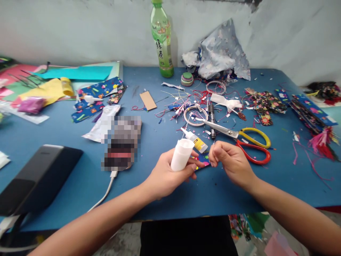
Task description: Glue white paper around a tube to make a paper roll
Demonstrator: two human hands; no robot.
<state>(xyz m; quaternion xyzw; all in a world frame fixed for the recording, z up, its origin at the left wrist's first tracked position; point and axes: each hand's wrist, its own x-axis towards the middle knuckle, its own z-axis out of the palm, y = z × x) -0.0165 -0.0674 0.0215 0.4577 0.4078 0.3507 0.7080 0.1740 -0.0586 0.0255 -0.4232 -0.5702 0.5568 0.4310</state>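
My left hand is closed around a small white tube-like container, held upright over the front of the blue table. A colourful patterned paper piece lies between my hands, its left end under my left fingers. My right hand is curled shut with its fingertips pinched at the right end of that paper; anything else in the pinch is too small to see. A small glue bottle with a yellow label lies just beyond my hands.
Scissors with yellow and red handles, a black marker, tape rings and thread scraps litter the middle. A green bottle stands at the back. Patterned paper strips lie right, coloured sheets left, a black box front left.
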